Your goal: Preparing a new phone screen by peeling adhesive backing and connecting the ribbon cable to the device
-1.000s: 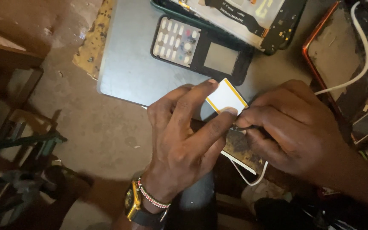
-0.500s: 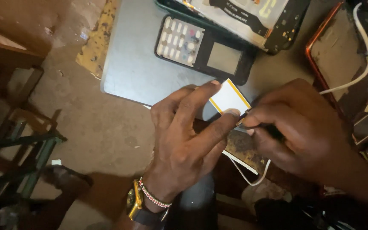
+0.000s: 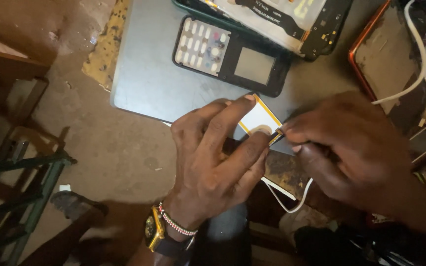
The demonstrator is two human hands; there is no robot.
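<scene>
Since a moment ago, both hands have shifted slightly right over the counter (image 3: pixel 139 148).
Left hand (image 3: pixel 218 162) pinches the small white yellow-edged cell (image 3: pixel 261 119) between fingers and thumb; right hand (image 3: pixel 351 148), fingers pressed together, grips its corner below the keypad phone (image 3: pixel 230 55).

Small grey rectangular screen (image 3: pixel 254 66) on black keypad phone (image 3: pixel 230 55) (beside pale keys), top centre
</scene>
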